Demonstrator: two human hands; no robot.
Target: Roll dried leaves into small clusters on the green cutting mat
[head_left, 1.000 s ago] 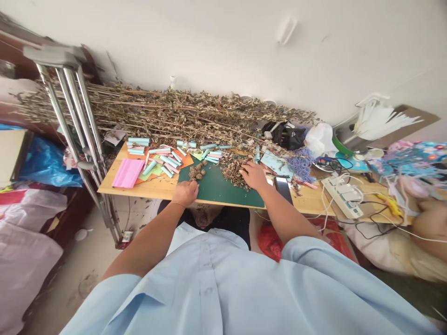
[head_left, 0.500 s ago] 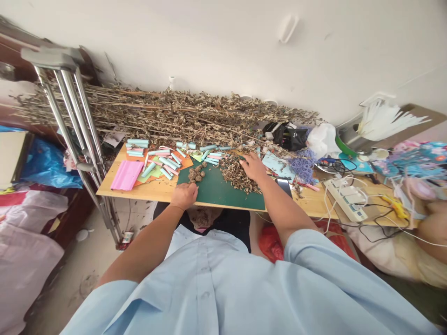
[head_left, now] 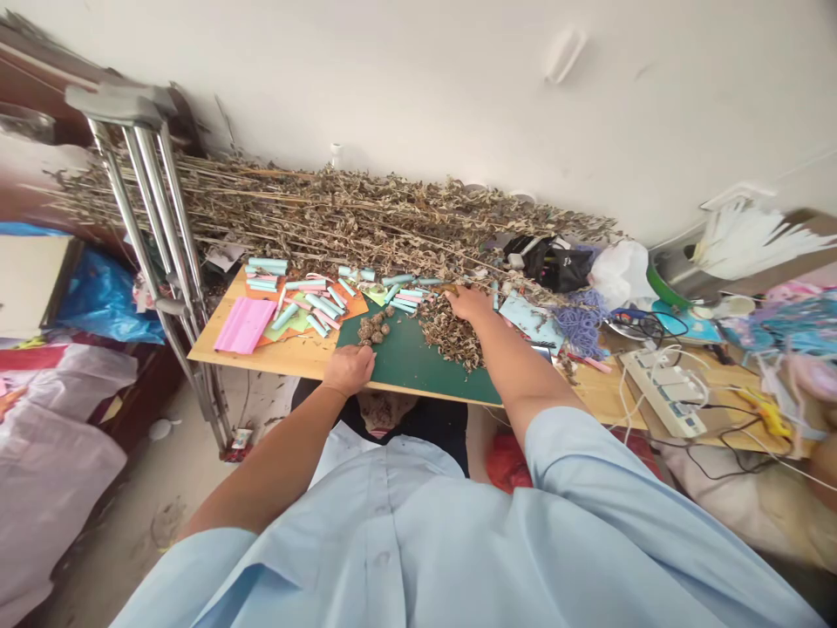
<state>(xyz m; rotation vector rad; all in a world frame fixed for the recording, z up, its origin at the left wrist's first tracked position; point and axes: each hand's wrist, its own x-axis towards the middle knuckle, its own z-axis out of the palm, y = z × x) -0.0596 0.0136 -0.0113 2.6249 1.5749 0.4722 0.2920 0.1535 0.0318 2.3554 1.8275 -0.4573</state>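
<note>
My left hand [head_left: 350, 370] is closed and rests on the front edge of a green mat [head_left: 425, 373]. Whatever its fingers may hold is hidden. Just beyond it sits a small cluster of brown balls [head_left: 374, 328], which look like rolled dried leaf. A heap of loose dried leaves [head_left: 451, 338] covers the right half of the mat. At the heap's far right side my right hand [head_left: 469, 303] lies with its fingers stretched out and touching the leaves. Nothing gripped shows in it.
Dried stalks [head_left: 340, 209] are stacked along the wall. Blue and pink paper tubes [head_left: 320, 305] and a pink paper stack [head_left: 245, 325] lie left. Crutches [head_left: 147, 174] stand at the left end. To the right are purple yarn [head_left: 581, 321] and a power strip [head_left: 663, 392].
The whole view has shifted a little, so the table appears farther right. My right hand has moved slightly toward the back of the leaf heap. My left hand stays closed at the mat's edge.
</note>
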